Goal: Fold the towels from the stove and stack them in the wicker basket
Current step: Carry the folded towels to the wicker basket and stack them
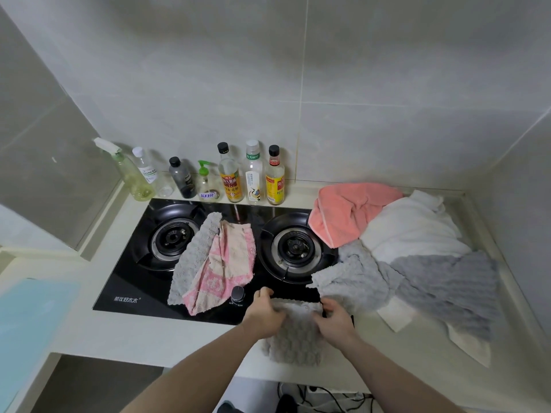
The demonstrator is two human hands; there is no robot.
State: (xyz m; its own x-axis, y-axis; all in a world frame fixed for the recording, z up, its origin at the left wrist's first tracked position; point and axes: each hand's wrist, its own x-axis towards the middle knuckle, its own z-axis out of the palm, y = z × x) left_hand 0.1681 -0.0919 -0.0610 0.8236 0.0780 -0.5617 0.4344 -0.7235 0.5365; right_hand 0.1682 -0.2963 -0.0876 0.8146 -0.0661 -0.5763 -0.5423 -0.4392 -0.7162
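Note:
A small light-grey towel lies folded over the stove's front edge and the counter. My left hand grips its left top corner and my right hand grips its right top corner. On the black gas stove, between the burners, lie a grey towel and a pink patterned towel. To the right sits a heap: a coral towel, a white towel, a light-grey towel and a darker grey ribbed towel. No wicker basket is in view.
Several bottles stand along the tiled wall behind the stove. A stove knob sits just left of my left hand. A light-blue sheet lies on the counter at the left. Cables run on the floor below.

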